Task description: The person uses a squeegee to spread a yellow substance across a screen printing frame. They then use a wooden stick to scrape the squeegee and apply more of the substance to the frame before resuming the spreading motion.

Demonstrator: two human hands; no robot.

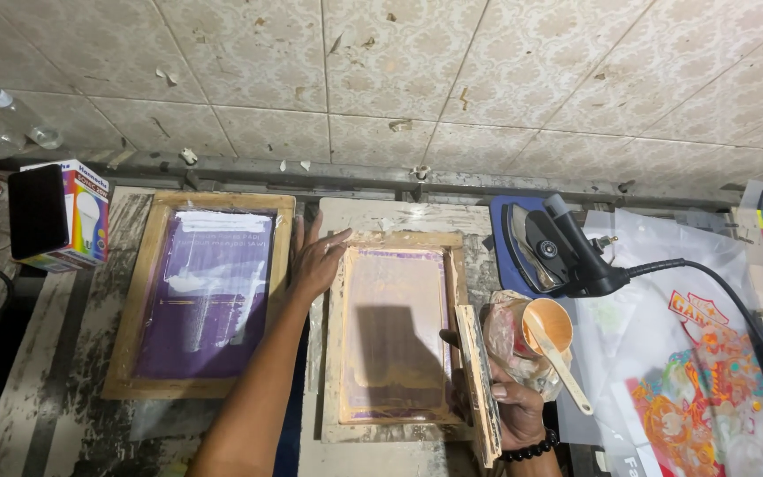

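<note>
The left hand (318, 258) lies flat with fingers spread, pressing on the left rail of the small wooden screen frame (396, 331), which sits at the centre of the counter (37, 389). The right hand (516, 408), at 5 o'clock from that frame, is closed around two things at once: a paint-crusted squeegee (479, 382) standing on edge just beside the frame's right rail, and a plastic-wrapped cup of orange ink (547, 327) with a pale spatula (562, 362) resting in it. A black bead bracelet (532, 449) circles the right wrist.

At 9 o'clock from the small frame lies a larger wooden screen frame (200, 296) with purple mesh, just beside the left hand. At 10 o'clock, near the counter's far left, stands a light-bulb box (77, 216) with a dark phone leaning on it. At 2 o'clock a black clothes iron (547, 247) rests on a blue pad, its cord running right over printed transfer sheets (699, 389).
</note>
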